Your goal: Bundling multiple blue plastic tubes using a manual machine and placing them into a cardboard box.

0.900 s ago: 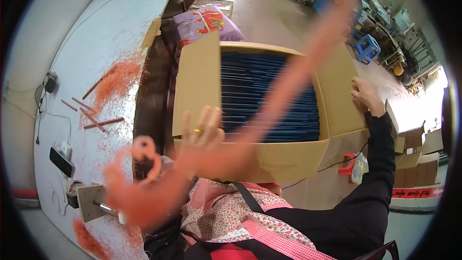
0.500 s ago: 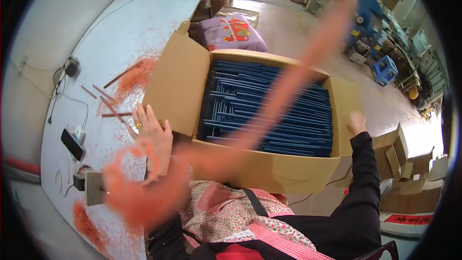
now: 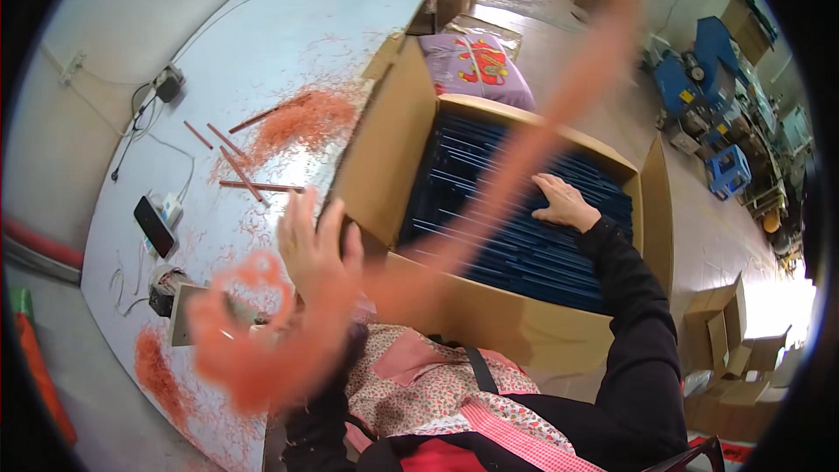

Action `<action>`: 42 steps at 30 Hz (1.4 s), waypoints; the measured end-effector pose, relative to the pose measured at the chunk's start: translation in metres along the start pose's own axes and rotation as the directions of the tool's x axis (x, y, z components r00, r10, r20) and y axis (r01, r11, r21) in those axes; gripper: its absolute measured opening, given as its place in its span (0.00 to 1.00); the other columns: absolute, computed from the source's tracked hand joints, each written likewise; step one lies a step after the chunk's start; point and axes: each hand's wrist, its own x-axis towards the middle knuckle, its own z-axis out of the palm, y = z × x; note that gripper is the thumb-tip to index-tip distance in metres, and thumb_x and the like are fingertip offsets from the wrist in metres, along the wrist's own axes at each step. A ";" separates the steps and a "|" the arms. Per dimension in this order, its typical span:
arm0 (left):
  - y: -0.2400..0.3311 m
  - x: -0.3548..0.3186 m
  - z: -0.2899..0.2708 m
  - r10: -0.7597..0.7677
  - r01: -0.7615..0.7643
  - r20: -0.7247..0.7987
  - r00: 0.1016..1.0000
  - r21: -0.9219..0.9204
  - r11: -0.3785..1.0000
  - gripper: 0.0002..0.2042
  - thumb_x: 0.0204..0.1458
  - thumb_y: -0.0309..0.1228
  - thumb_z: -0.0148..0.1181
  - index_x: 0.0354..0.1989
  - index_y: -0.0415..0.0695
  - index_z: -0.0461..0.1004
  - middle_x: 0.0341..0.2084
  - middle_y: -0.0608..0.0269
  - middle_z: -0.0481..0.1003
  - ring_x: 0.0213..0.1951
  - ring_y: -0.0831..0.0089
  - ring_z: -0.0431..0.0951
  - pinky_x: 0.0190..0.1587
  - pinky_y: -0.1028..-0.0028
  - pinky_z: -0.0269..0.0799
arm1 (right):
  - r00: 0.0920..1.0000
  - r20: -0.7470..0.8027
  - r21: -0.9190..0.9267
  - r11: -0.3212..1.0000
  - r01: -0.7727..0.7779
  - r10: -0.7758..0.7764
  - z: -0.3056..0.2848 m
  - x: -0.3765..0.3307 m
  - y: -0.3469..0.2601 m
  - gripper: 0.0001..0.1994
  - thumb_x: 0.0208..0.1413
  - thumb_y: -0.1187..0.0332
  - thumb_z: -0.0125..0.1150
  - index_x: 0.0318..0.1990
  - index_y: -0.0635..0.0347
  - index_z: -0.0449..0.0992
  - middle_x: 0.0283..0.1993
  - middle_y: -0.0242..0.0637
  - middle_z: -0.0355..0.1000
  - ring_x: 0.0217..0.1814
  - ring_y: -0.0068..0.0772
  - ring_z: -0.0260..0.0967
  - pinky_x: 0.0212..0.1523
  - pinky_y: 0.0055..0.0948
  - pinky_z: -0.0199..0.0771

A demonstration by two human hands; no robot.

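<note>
Nearest item: our left hand [image 3: 316, 249], fingers spread and raised over the near left corner of the cardboard box [image 3: 384, 166]. It is gripping nothing; whether it is touching the flap we cannot tell, since a blurred orange cord [image 3: 524, 166] close to the camera is hanging across it.

Next item: our right hand [image 3: 564, 203], palm down and fingers open, lying flat on the dark blue strips [image 3: 524, 245] packed inside the box. It is resting on them, not clenching any.

Key relation: the strips are running lengthwise across the box, from its left wall toward its right wall, stacked in flat layers. They are lying directly under our right hand, and beyond and to the right of our left hand, so the right hand is the nearer one.

Further out, left: the pale table [image 3: 262, 61], carrying loose red sticks [image 3: 240, 177], a heap of orange shavings [image 3: 306, 118] and a black phone [image 3: 154, 225].

Farthest: a purple cushion [image 3: 472, 65] lying beyond the box's far edge.
</note>
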 end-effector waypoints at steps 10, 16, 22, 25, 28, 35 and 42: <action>-0.006 -0.132 0.036 -0.298 0.504 0.488 0.820 -0.371 0.780 0.39 0.41 0.39 0.71 0.61 0.36 0.59 0.56 0.43 0.65 0.59 0.50 0.64 0.60 0.63 0.60 | 0.988 -0.131 0.123 0.988 0.094 -0.078 0.001 -0.081 -0.059 0.38 0.39 0.60 0.70 0.60 0.61 0.63 0.64 0.48 0.60 0.67 0.49 0.56 0.63 0.40 0.59; -0.006 -0.133 0.099 -0.232 0.564 0.708 0.667 -0.277 0.778 0.50 0.35 0.45 0.71 0.65 0.39 0.50 0.53 0.43 0.67 0.55 0.47 0.67 0.56 0.54 0.63 | 0.990 -0.034 -0.012 0.990 0.138 -0.138 0.030 -0.211 -0.090 0.41 0.34 0.68 0.72 0.62 0.62 0.61 0.67 0.45 0.56 0.69 0.52 0.52 0.66 0.41 0.54; -0.002 -0.137 0.136 -0.270 0.576 0.734 0.623 -0.197 0.793 0.49 0.34 0.43 0.74 0.65 0.42 0.51 0.44 0.45 0.75 0.47 0.49 0.75 0.48 0.59 0.70 | 0.968 -0.251 -0.076 0.997 -0.013 -0.007 0.079 -0.217 -0.048 0.37 0.31 0.69 0.74 0.55 0.57 0.66 0.68 0.42 0.54 0.70 0.50 0.50 0.67 0.44 0.53; 0.000 -0.132 0.122 -0.301 0.601 0.751 0.588 -0.156 0.784 0.53 0.34 0.43 0.75 0.67 0.45 0.44 0.41 0.44 0.76 0.45 0.48 0.77 0.47 0.59 0.72 | 0.960 -0.280 -0.080 0.997 -0.012 -0.011 0.081 -0.224 -0.040 0.33 0.32 0.64 0.74 0.51 0.56 0.68 0.66 0.40 0.57 0.68 0.50 0.53 0.65 0.44 0.55; 0.002 -0.135 0.127 -0.300 0.595 0.749 0.591 -0.153 0.789 0.53 0.34 0.42 0.75 0.68 0.45 0.44 0.42 0.43 0.76 0.45 0.48 0.76 0.48 0.59 0.71 | 0.950 -0.309 -0.105 0.994 0.013 -0.045 0.082 -0.223 -0.035 0.31 0.31 0.62 0.75 0.47 0.55 0.69 0.65 0.40 0.59 0.66 0.50 0.56 0.64 0.45 0.57; 0.012 -0.130 0.140 -0.235 0.547 0.708 0.666 -0.250 0.799 0.49 0.35 0.39 0.75 0.65 0.42 0.48 0.41 0.42 0.76 0.45 0.47 0.76 0.47 0.58 0.71 | 0.948 -0.303 -0.078 0.994 0.076 -0.096 0.076 -0.212 -0.008 0.30 0.29 0.66 0.75 0.45 0.55 0.68 0.63 0.40 0.60 0.64 0.49 0.58 0.63 0.44 0.59; 0.044 -0.135 0.151 -0.217 0.497 0.582 0.784 -0.378 0.781 0.49 0.36 0.36 0.74 0.63 0.35 0.48 0.39 0.39 0.74 0.42 0.43 0.75 0.44 0.56 0.70 | 0.948 -0.308 -0.069 0.996 0.060 -0.078 0.061 -0.214 0.023 0.36 0.28 0.69 0.75 0.52 0.54 0.66 0.64 0.40 0.60 0.65 0.49 0.57 0.63 0.44 0.59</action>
